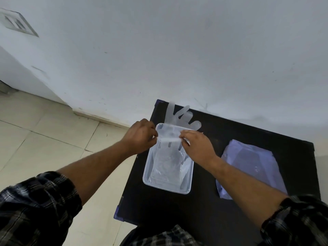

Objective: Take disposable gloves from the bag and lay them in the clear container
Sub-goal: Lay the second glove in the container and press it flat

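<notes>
A clear rectangular container (146, 180) stands on a black table, with thin see-through gloves lying inside it. Over its far end I hold a translucent disposable glove (179, 118) by its cuff edge. My left hand (140, 134) pinches the left corner and my right hand (197, 144) pinches the right corner. The glove's fingers spread out past the container's far rim onto the table. The glove bag (252, 166), a pale bluish plastic pouch, lies flat to the right of the container.
The black table (177, 210) stands against a white wall (177, 50). Beige floor tiles (53, 139) stretch to the left. My checked sleeves show at the bottom corners.
</notes>
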